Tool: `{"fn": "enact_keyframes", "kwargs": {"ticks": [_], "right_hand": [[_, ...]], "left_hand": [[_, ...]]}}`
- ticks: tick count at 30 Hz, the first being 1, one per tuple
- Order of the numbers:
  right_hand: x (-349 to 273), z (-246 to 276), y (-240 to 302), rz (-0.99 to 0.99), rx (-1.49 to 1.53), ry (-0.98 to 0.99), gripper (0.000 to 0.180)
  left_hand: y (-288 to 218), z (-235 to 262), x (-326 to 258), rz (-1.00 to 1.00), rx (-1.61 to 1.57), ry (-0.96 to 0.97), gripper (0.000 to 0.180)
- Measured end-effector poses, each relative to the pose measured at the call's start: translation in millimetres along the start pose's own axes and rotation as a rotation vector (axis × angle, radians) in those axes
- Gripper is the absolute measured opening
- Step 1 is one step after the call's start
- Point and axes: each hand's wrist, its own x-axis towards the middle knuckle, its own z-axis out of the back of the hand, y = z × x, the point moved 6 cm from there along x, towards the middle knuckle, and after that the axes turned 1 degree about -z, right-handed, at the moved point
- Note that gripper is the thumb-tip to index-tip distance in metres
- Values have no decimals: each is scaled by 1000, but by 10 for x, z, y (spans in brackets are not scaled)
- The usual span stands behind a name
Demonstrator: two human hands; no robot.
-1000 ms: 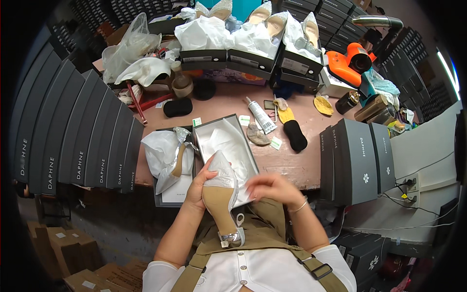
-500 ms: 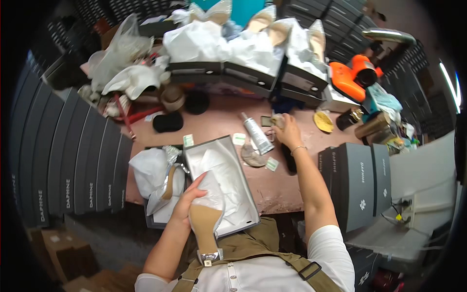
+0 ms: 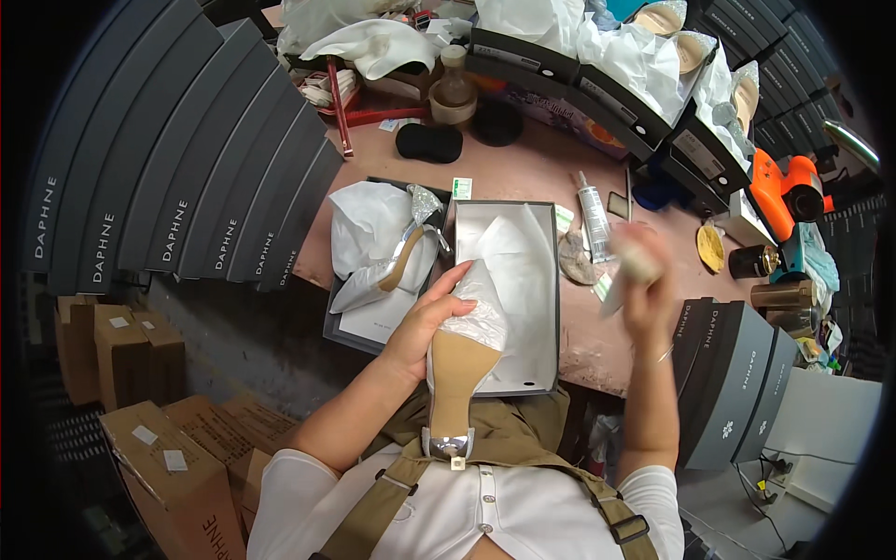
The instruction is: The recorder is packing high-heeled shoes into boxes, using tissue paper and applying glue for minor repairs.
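Note:
My left hand (image 3: 425,327) is closed around the toe of a high-heeled shoe (image 3: 457,373). Its tan sole faces up, the toe end is covered in thin white wrapping, and the shiny silver heel points toward my body. Under and beyond it lies an open shoe box (image 3: 553,327) lined with white tissue. My right hand (image 3: 649,289), smeared by motion, is raised over the right side of the table, closed on a pale wad (image 3: 639,264) whose material I cannot make out. Left of the box, another silver shoe (image 3: 411,252) rests with tissue on a second box part.
A tube (image 3: 594,219) and a round greyish pad (image 3: 576,259) lie on the pink table (image 3: 532,159). Closed grey boxes stand left (image 3: 177,159) and right (image 3: 737,383). Shoe-filled open boxes (image 3: 616,112) line the back; a yellow sponge (image 3: 710,249) sits far right.
My right hand has lifted off the table near the tube and come back toward me with the pale wad. My left hand still holds the shoe. The whole view has turned leftward.

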Motion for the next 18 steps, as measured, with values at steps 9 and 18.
{"fn": "enact_keyframes", "kwargs": {"ticks": [9, 18], "right_hand": [[-740, -787, 1502, 198, -227, 459, 33], [-996, -798, 1644, 96, -246, 553, 46]], "left_hand": [[169, -252, -324, 0, -15, 82, 65], [170, -128, -549, -57, -12, 74, 63]]}}
